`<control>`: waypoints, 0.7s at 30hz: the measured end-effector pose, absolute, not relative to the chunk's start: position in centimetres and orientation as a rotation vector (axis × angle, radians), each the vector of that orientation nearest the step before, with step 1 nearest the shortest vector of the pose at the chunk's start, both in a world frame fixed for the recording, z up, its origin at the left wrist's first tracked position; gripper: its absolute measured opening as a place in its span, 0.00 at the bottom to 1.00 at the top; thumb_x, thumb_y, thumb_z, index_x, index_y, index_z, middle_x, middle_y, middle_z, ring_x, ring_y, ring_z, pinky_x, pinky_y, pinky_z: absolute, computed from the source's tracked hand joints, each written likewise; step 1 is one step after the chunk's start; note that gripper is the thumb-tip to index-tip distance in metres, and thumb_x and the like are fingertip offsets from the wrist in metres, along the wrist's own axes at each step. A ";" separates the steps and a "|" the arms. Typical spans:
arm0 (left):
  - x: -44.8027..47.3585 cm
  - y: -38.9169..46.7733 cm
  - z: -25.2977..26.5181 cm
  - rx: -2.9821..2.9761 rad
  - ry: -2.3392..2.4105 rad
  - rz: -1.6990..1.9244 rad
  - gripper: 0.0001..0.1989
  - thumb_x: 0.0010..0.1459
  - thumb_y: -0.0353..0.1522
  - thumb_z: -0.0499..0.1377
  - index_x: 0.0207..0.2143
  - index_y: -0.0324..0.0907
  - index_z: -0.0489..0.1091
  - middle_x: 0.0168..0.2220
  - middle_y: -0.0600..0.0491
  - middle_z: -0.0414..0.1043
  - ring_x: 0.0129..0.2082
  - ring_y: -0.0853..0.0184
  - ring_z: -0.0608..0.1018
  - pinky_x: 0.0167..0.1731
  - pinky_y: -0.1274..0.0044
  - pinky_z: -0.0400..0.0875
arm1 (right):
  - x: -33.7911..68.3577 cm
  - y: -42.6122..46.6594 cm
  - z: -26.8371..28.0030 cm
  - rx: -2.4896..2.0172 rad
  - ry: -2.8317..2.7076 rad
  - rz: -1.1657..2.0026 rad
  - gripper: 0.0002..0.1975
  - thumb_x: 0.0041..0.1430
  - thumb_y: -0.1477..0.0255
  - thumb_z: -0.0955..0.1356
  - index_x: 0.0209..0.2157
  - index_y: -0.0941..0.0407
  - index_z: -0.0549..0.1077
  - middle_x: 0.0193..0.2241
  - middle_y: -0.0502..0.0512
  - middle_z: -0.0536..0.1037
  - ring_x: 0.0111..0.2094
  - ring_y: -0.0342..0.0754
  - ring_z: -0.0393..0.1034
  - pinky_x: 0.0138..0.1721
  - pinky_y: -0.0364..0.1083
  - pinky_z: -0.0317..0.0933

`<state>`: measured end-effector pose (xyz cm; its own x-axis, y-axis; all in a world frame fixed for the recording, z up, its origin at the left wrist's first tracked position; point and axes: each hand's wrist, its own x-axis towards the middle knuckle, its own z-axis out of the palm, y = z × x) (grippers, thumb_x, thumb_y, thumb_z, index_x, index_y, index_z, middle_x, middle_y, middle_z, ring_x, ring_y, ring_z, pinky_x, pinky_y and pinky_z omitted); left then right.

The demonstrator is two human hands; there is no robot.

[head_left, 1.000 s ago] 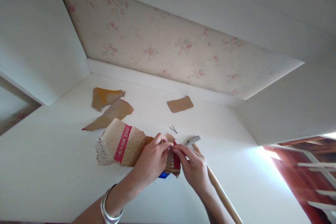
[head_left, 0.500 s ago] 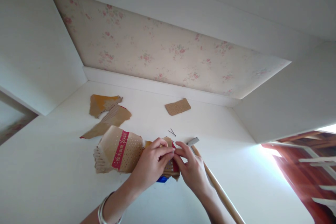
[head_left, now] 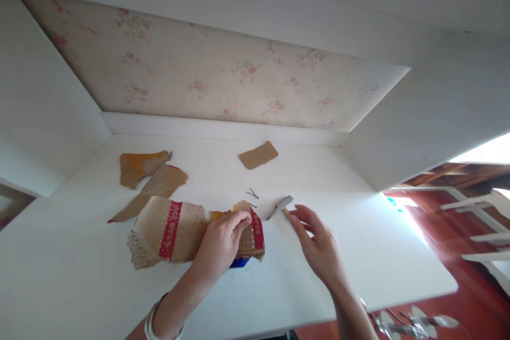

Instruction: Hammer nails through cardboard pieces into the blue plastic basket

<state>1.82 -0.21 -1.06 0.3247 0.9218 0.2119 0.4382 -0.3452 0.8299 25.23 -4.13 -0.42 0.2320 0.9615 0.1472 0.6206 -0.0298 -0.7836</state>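
Observation:
My left hand [head_left: 223, 239] rests on a torn, perforated cardboard piece [head_left: 191, 228] with red printed bands. Its thumb and fingertips are pinched together near the right end of the cardboard, and what lies between them is too small to make out. My right hand [head_left: 316, 247] has its thumb and fingers closed on the handle of a hammer [head_left: 283, 203], just below the metal head. Most of the handle is hidden behind the hand and forearm. Several thin nails [head_left: 252, 193] lie on the white tabletop beyond the cardboard. Something blue [head_left: 239, 263] shows under the cardboard's front edge.
Torn cardboard scraps [head_left: 159, 186] lie at the back left of the white table [head_left: 311, 170]. A small perforated cardboard rectangle [head_left: 258, 155] lies near the back ledge. White side panels enclose the table, and a white chair [head_left: 482, 223] stands on the reddish floor at right.
My right hand has left the left fingertips and moved right, onto the hammer handle. My left hand keeps its pinch over the cardboard. The hammer head has turned slightly, and the camera view has shifted.

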 end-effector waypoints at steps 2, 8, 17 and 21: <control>1.8 -0.3 -1.1 1.940 1.204 0.923 0.10 0.68 0.35 0.51 0.40 0.46 0.71 0.39 0.51 0.80 0.39 0.64 0.81 0.41 0.74 0.72 | 27.1 -4.7 -1.9 -1.910 -1.519 0.432 0.17 0.65 0.56 0.63 0.49 0.51 0.70 0.45 0.59 0.79 0.42 0.56 0.77 0.38 0.53 0.73; 2.0 -0.3 -0.7 1.972 1.225 0.882 0.12 0.68 0.37 0.50 0.38 0.45 0.72 0.32 0.53 0.79 0.33 0.66 0.81 0.37 0.77 0.72 | 30.0 -6.5 -6.0 -2.063 -1.847 0.328 0.17 0.67 0.58 0.61 0.50 0.51 0.70 0.47 0.58 0.77 0.46 0.55 0.73 0.46 0.54 0.68; 2.0 -0.4 -0.4 1.979 1.253 0.845 0.14 0.68 0.39 0.49 0.39 0.45 0.72 0.22 0.57 0.73 0.24 0.67 0.78 0.32 0.78 0.72 | 29.3 -6.6 -8.2 -2.110 -1.824 0.248 0.13 0.67 0.63 0.60 0.46 0.51 0.71 0.38 0.60 0.76 0.40 0.59 0.70 0.39 0.54 0.64; 2.0 -0.4 -0.4 1.986 1.241 0.861 0.12 0.68 0.38 0.51 0.38 0.46 0.72 0.26 0.55 0.77 0.27 0.67 0.80 0.32 0.79 0.72 | 28.9 -6.3 -7.7 -2.076 -1.739 0.351 0.14 0.68 0.62 0.58 0.42 0.52 0.72 0.36 0.60 0.77 0.35 0.56 0.73 0.33 0.50 0.64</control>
